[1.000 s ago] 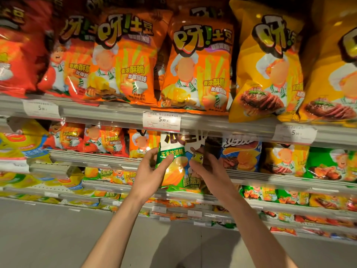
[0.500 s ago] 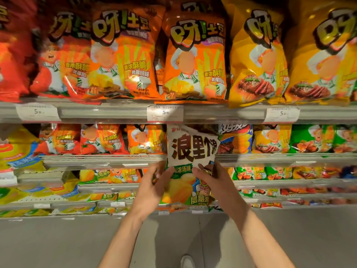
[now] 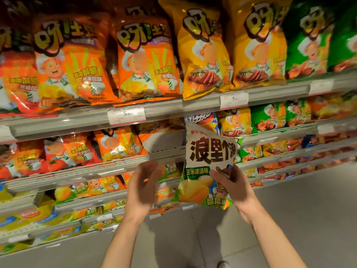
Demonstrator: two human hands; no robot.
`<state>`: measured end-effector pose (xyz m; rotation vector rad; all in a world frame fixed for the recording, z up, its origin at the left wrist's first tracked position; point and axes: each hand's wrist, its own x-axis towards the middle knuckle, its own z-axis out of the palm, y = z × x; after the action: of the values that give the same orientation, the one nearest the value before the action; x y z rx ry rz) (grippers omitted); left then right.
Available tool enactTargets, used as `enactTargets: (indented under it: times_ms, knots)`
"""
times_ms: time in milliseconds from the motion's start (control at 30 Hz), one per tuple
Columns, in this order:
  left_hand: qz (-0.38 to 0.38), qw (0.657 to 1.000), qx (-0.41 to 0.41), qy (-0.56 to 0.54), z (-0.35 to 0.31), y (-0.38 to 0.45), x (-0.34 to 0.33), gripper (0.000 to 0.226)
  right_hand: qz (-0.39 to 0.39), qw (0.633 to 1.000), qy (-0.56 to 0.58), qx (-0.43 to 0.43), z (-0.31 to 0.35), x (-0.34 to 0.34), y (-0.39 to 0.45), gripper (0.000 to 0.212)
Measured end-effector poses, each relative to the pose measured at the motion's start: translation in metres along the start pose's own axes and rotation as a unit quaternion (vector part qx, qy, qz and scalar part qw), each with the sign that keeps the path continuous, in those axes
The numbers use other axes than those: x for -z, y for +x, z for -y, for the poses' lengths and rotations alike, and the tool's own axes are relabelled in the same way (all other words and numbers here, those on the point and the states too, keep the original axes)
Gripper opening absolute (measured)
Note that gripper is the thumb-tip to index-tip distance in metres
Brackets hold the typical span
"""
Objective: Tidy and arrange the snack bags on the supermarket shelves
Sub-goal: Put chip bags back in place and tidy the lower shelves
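I see my right hand (image 3: 234,187) clamped on a white and green snack bag (image 3: 204,171), thumb across its front and the other fingers hidden behind it. The bag stands upright in the air, off the shelves, in front of the second shelf (image 3: 166,151) down, with its top edge reaching up toward the rail of the top shelf (image 3: 173,111). Bold dark characters run across its white upper half, and pale chips are printed on the green lower half.

My left hand (image 3: 142,187) is just beside the bag on its left, not touching it, palm turned toward it and fingers spread loosely apart, holding nothing. It is blurred.

On the top shelf, large orange bags (image 3: 71,62) stand in a row on the left, yellow bags (image 3: 204,53) in the middle and green bags (image 3: 309,45) on the right. A white price tag (image 3: 126,116) hangs on the rail under the orange ones, and another price label (image 3: 234,99) sits under the yellow ones. Smaller orange packs (image 3: 117,144) line the second shelf to the left of a bare gap behind the held bag. Lower shelves carry more small bags, too blurred to tell apart. Grey floor (image 3: 309,219) shows below.
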<state>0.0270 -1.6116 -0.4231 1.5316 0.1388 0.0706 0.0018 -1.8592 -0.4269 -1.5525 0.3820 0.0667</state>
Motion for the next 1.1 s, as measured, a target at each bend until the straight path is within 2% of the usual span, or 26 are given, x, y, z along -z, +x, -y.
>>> enactTargets:
  times_ms: [67,133,233,367,433,533,567,800,1100]
  knots:
    - [0.001,0.998,0.017,-0.061,-0.006,0.0,-0.018,0.018,-0.01,1.0,0.005,0.01,0.0,0.021,0.003,0.067]
    - [0.008,1.0,0.007,-0.014,-0.004,-0.001,-0.038,0.014,-0.019,1.0,0.005,0.018,0.001,0.045,0.008,0.064]
    - [-0.015,0.998,-0.014,0.055,-0.001,-0.008,-0.076,0.011,-0.001,1.0,-0.001,0.018,0.004,0.09,0.016,0.071]
    - [-0.046,0.998,-0.005,0.039,0.001,-0.018,-0.153,0.009,-0.011,1.0,-0.005,0.0,0.007,0.166,0.036,0.087]
    - [-0.049,0.998,0.001,0.027,0.004,-0.026,-0.195,0.009,-0.018,1.0,-0.004,-0.01,0.007,0.209,0.045,0.084]
    - [-0.042,0.999,0.004,0.026,0.006,-0.037,-0.254,0.009,-0.034,0.999,-0.002,-0.005,0.008,0.273,0.054,0.059]
    - [-0.043,0.999,0.007,0.029,0.005,-0.039,-0.273,0.009,-0.042,0.999,0.0,0.0,0.008,0.294,0.057,0.056]
    - [-0.006,0.999,0.012,0.05,-0.001,-0.039,-0.383,0.01,-0.077,0.997,0.022,-0.014,0.015,0.404,0.073,0.059]
    - [0.034,0.998,0.018,0.049,0.004,0.005,-0.502,0.01,-0.102,0.993,0.05,-0.031,0.023,0.506,0.12,0.065]
